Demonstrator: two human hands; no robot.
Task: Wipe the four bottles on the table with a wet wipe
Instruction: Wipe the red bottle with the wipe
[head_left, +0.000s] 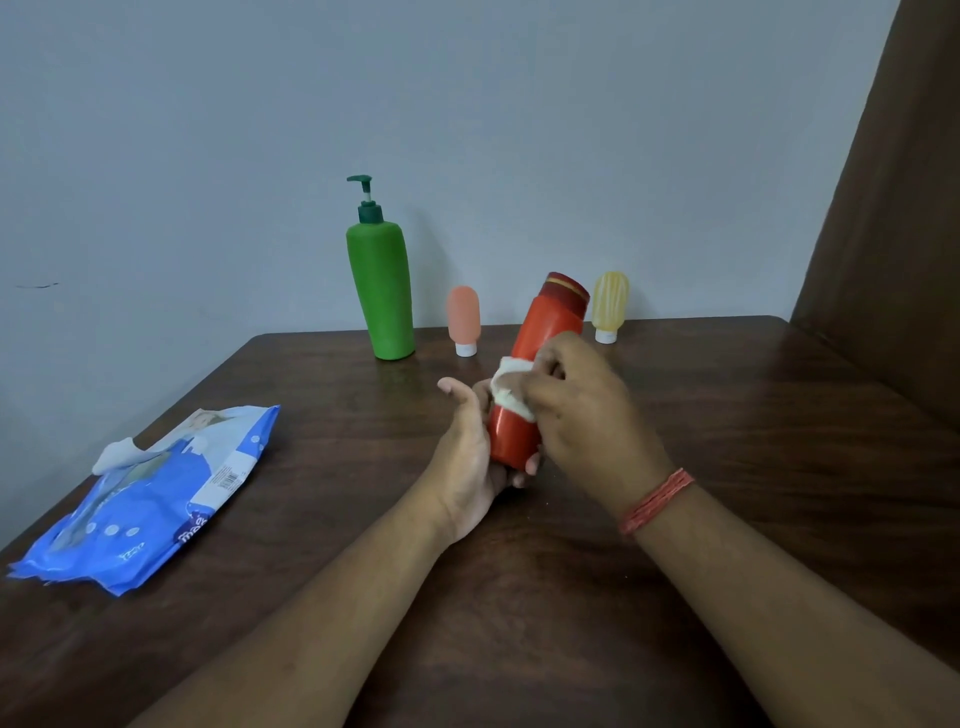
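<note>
My left hand (470, 457) holds the lower end of a red bottle (540, 343) from below, tilted up over the middle of the table, dark red cap pointing away. My right hand (582, 400) presses a bunched white wet wipe (508, 387) against the bottle's side. At the back edge stand a tall green pump bottle (383, 291), a small pink tube bottle (464, 318) on its white cap, and a small yellow tube bottle (610, 304) on its white cap.
A blue wet wipe pack (150, 499) lies at the left on the dark wooden table (727, 415), with a wipe sticking out of its opening. A grey wall runs behind. A brown curtain hangs at the right.
</note>
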